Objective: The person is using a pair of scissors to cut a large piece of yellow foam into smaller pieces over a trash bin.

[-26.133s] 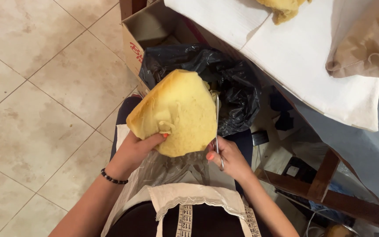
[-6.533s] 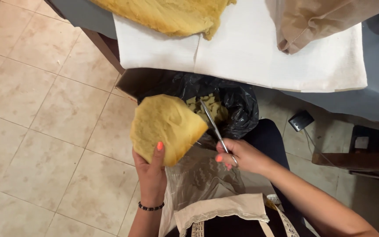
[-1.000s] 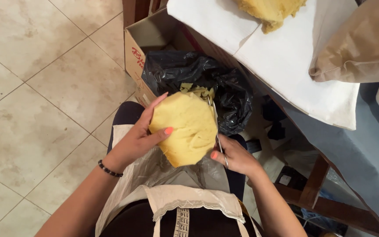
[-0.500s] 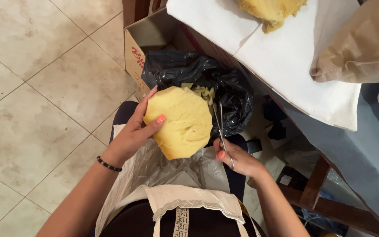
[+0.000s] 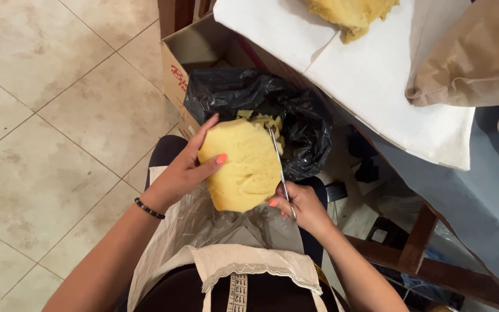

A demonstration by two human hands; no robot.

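While your left hand [image 5: 183, 173] clasps the rounded yellow foam pad [image 5: 239, 167] from its left edge, thumb across the face and fingers wrapped behind, your right hand [image 5: 298, 205] sits at the pad's lower right corner, fingers closed round the handles of thin steel scissors [image 5: 279, 167]. Blades run up along the pad's right edge, w/ the tips near the top, so the foam lies left of the blades. Pad's long axis is roughly top-to-bottom, held above your lap, in front of the black plastic bag [image 5: 295, 115] in the cardboard box [image 5: 180, 63]. Can't tell if the blades are parted; pad's back side and handle loops are hidden.
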